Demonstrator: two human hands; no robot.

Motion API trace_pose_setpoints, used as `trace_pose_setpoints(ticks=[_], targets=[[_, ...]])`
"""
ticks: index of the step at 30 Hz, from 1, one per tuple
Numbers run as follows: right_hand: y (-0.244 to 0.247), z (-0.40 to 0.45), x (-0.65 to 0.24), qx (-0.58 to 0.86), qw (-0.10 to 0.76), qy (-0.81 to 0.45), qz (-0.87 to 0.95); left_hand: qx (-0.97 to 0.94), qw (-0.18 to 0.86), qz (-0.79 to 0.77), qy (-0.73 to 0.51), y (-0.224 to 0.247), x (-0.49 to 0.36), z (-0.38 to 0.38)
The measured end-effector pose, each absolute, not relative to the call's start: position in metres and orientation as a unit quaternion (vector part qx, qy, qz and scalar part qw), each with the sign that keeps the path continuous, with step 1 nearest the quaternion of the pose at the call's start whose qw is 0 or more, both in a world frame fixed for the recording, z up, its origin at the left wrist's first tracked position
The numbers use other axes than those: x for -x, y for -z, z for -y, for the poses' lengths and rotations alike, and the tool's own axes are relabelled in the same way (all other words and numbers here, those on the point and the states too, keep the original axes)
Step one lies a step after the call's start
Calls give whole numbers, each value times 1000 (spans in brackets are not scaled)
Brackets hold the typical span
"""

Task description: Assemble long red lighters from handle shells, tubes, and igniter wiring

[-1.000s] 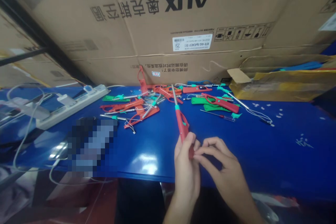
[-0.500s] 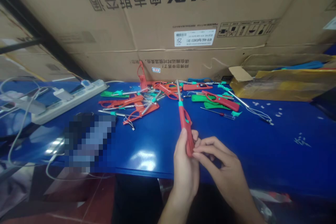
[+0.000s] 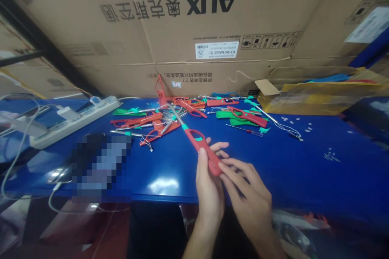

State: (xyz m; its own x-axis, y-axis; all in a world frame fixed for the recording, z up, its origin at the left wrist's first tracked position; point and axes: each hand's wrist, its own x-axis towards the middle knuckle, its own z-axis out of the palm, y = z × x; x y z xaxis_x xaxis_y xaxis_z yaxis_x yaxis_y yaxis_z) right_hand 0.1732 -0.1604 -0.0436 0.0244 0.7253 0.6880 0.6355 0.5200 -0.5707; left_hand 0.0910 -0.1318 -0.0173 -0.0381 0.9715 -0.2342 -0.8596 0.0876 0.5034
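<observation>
A red long-nosed gas lighter (image 3: 199, 144) with a metal tube and green trigger is raised over the front of the blue table, its tip pointing up and left. My left hand (image 3: 209, 182) grips the handle, thumb along the near side and fingers partly behind it. At the handle's lower end, my right hand (image 3: 251, 190) pinches with thumb and fingertips; anything small between them is hidden. Beyond lie red lighter shells (image 3: 146, 119), green shells (image 3: 240, 116), and loose metal tubes with green parts and thin white wires (image 3: 278, 122).
Left on the blue table (image 3: 182, 162) are a white power strip (image 3: 75, 119) with cables and a blurred-out dark object (image 3: 103, 166). An open carton (image 3: 304, 99) stands back right, near white scraps (image 3: 331, 156). A screwdriver (image 3: 244, 130) lies before the green shells. Cardboard (image 3: 136, 44) walls the back.
The lighter has turned, so its tip now leans left and more of its flat side shows. Both hands stay on it; some left fingers have spread outward. The view has shifted slightly right.
</observation>
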Motion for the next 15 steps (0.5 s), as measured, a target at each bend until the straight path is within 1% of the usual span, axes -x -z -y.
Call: trace_pose_setpoints(ticks=[4, 10, 13, 15], targets=[[45, 164, -175, 500, 512, -68, 696, -131, 676, -312, -655, 17, -93, 132], [49, 167, -176, 495, 446, -80, 742, -157, 607, -397, -671, 20, -91, 132], [43, 162, -188, 506, 420, -92, 748, -157, 608, -384, -677, 22, -92, 130], [34, 153, -205, 537, 406, -82, 735, -147, 598, -369, -696, 23, -93, 127]])
